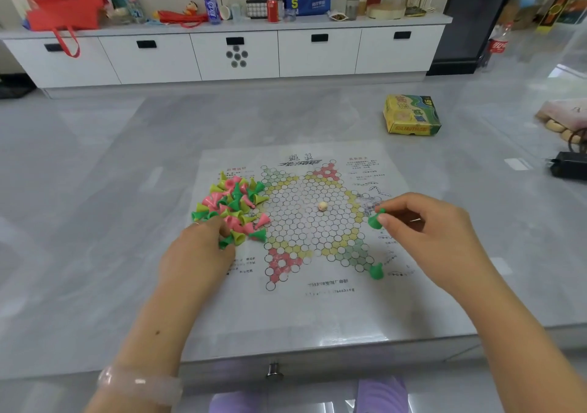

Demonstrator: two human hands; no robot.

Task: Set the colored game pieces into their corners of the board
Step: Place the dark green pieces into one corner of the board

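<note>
A paper star-shaped board [305,304] lies flat on the grey table. On its left side sits a loose pile of green, pink and yellow cone pieces [233,204]. My left hand [203,247] rests on the near edge of that pile, fingers curled over a green piece. My right hand [425,231] pinches one green piece [376,220] above the board's right side. Another green piece [376,271] stands at the tip of the near-right green corner. A small cream die [322,206] lies at the board's centre.
A yellow-green game box [411,115] sits beyond the board at the right. A black adapter [568,164] and a pink bag [565,113] lie at the far right edge. A white cabinet [222,53] with clutter on top stands behind the table.
</note>
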